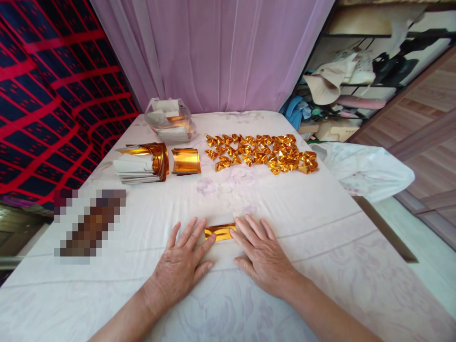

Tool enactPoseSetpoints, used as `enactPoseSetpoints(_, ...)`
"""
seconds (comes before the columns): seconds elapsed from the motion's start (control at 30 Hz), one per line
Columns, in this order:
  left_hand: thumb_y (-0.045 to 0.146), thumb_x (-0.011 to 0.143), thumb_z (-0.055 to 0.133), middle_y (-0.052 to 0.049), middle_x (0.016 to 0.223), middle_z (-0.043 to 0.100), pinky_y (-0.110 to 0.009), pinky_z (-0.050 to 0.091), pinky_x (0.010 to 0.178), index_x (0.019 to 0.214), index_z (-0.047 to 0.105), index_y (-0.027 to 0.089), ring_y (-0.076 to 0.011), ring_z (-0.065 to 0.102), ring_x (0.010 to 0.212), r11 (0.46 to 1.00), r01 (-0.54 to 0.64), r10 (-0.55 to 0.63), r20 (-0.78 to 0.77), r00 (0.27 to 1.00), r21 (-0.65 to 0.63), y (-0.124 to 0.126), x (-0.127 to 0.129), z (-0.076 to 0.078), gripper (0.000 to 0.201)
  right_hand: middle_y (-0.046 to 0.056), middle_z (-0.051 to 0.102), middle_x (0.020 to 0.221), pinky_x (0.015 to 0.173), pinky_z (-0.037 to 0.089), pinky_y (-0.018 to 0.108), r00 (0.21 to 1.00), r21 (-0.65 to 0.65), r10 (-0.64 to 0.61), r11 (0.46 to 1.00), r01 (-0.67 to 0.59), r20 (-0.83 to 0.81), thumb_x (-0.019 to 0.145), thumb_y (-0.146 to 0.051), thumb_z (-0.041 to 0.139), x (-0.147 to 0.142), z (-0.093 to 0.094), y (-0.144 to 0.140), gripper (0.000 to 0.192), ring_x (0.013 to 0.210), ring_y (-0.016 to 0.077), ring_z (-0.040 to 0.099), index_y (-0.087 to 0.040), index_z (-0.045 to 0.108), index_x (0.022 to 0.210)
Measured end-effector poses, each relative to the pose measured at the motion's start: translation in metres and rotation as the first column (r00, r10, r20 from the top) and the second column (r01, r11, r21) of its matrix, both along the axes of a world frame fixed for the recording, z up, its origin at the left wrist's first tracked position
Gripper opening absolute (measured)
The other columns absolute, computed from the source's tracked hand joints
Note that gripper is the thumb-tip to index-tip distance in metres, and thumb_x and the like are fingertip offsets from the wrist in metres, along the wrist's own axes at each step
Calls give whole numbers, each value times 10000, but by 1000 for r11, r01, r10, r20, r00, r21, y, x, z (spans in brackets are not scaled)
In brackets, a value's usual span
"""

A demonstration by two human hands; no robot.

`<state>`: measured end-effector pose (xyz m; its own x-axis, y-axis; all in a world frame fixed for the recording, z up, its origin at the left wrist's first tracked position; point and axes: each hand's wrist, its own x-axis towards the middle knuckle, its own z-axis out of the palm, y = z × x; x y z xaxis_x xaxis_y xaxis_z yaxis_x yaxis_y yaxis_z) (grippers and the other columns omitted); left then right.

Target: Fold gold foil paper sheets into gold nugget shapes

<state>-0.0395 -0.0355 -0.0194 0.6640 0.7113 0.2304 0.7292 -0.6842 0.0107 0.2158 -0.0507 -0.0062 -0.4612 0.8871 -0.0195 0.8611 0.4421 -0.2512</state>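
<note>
A gold strip [223,232] is touched at either end by the left hand [181,262] and right hand [265,259], both spread wide.

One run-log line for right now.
left hand: palm down, touching left end of gold strip | right hand: palm down, touching strip's right end | folded gold pieces: grouped beyond strip
</note>
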Motion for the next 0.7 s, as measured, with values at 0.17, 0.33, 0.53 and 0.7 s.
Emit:
enactPoseSetpoints(0.17,361,942,498,-57,1451,514,-538,63,1193,1370,535,270,-299,374,1391,994,94,-91,46,995,-53,2,3,6,439,87,273,1582,1147,136,628,998,79,-58,995,60,-27,913,-404,578,0,1,8,422,1460,348,189,-278,597,1315)
enactPoseSetpoints(0.33,374,942,513,-35,1292,652,-550,101,1189,1296,602,286,-281,461,1328,987,79,-58,145,988,-141,4,1,7,375,111,310,1565,1152,152,600,996,138,-81,987,87,-48,918,-377,569,-2,-2,11,384,1450,340,221,-255,627,1277)
enactPoseSetpoints(0.53,371,943,533,-13,1213,694,-552,205,1139,1158,686,328,-271,525,1239,972,21,24,190,982,-234,11,5,9,267,126,378,1527,1138,230,534,997,202,-52,977,62,-54,925,-323,529,-6,1,10,370,1414,327,279,-195,632,1256)
enactPoseSetpoints(0.7,381,941,546,21,1101,733,-512,270,1090,1026,729,346,-236,573,1123,958,-13,91,263,961,-286,16,13,17,205,107,620,1246,939,429,389,994,252,49,967,-23,-100,942,-203,490,-18,12,8,251,1110,241,547,-202,677,1109)
